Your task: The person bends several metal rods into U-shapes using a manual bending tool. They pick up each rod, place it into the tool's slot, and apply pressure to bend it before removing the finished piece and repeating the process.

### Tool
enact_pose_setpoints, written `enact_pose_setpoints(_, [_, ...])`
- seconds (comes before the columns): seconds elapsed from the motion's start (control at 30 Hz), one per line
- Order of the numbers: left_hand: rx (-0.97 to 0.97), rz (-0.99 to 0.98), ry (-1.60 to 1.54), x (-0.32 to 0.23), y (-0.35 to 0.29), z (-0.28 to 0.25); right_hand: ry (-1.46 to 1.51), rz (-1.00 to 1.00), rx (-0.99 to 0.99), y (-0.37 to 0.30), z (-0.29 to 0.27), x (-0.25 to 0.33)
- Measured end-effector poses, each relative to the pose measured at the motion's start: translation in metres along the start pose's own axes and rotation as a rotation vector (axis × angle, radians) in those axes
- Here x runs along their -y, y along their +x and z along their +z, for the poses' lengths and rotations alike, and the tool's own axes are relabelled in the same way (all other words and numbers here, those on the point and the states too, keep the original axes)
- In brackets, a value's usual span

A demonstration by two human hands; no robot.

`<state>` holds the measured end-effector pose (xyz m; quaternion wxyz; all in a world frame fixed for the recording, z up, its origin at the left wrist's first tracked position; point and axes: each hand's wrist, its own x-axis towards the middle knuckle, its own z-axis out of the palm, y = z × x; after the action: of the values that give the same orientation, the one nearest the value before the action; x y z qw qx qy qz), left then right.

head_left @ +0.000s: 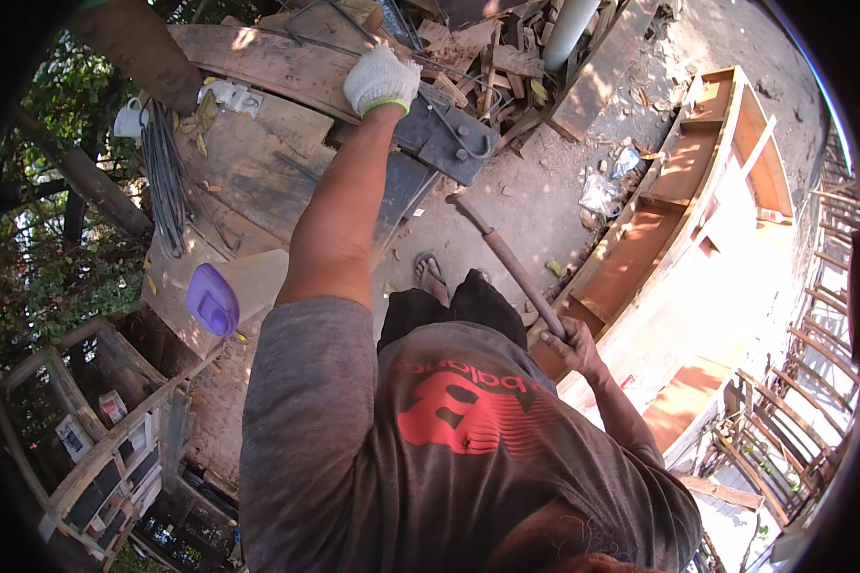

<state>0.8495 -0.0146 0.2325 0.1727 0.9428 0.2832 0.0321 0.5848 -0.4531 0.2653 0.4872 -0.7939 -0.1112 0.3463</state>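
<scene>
My left hand [382, 81], in a white knitted glove with a green cuff, is closed over the far end of the workbench. A thin steel rod [446, 124] comes out from under the glove and ends in a bent hook over a dark metal plate [457, 145]. What lies inside the glove is hidden. My bare right hand [573, 346] is wrapped round the near end of a long metal bar [518, 270]. This bar slants forward and left, its narrower far end in the air close to the bench corner, apart from the plate.
A bundle of thin rods [165, 181] and a purple plastic container [212, 300] lie on the wooden bench [258, 158]. Scrap wood [516, 62] is heaped beyond. On the right stands a long curved wooden frame [674, 205]; a wooden rack [96, 449] is at lower left.
</scene>
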Motion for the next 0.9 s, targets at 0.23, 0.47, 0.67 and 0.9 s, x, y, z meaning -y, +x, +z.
enact_pose_setpoints(0.23, [-0.063,-0.008,0.017,0.001,0.0,0.001,-0.177,0.199,-0.074,0.01,-0.049,0.027])
enact_pose_setpoints(0.47, [0.003,-0.018,-0.013,-0.004,-0.005,-0.004,-0.484,0.049,-0.178,0.03,-0.067,0.018])
enact_pose_setpoints(0.67, [0.01,-0.037,0.011,-0.004,-0.009,-0.013,-0.542,0.018,-0.282,0.013,-0.024,0.008])
enact_pose_setpoints(0.9, [-0.039,-0.003,0.019,-0.01,-0.007,-0.001,0.367,0.374,-0.169,-0.015,0.107,0.031])
